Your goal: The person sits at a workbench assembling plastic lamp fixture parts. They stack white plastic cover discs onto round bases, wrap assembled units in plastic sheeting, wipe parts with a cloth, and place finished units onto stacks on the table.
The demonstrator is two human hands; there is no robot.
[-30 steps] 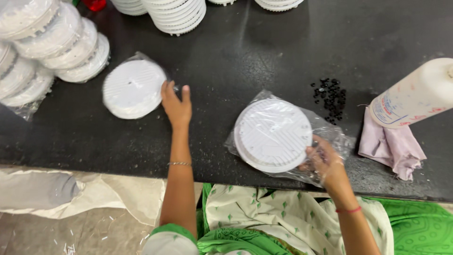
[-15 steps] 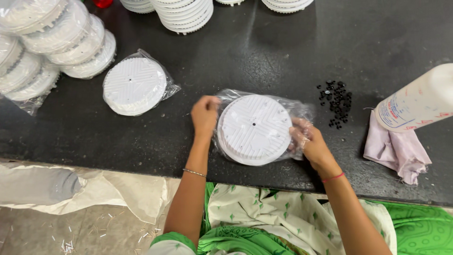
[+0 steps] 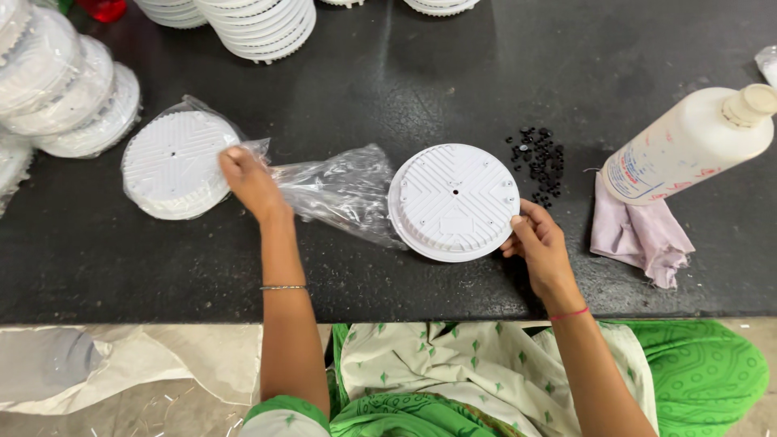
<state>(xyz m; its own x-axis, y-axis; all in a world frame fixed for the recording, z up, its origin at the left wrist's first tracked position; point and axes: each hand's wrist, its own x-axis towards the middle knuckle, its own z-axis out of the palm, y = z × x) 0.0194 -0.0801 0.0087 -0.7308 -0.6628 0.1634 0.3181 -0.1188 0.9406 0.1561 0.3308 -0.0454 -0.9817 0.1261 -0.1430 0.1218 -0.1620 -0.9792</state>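
My right hand (image 3: 541, 247) grips the right edge of a white round ribbed plastic disc (image 3: 453, 201) that lies bare on the black table (image 3: 405, 89). My left hand (image 3: 249, 181) pinches the end of an emptied clear plastic bag (image 3: 344, 191), stretched out to the left of that disc. Just left of my left hand lies another white disc still wrapped in a clear bag (image 3: 171, 164).
Bagged white discs are piled at the far left (image 3: 69, 93). Bare white discs stand in stacks along the back edge (image 3: 259, 24). A heap of small black pieces (image 3: 536, 158) lies by the disc. A white bottle (image 3: 688, 146) rests on a pink cloth (image 3: 639, 235) at right.
The bag has come off the disc: my left hand pulled it away to the left while my right hand kept hold of the disc's edge.
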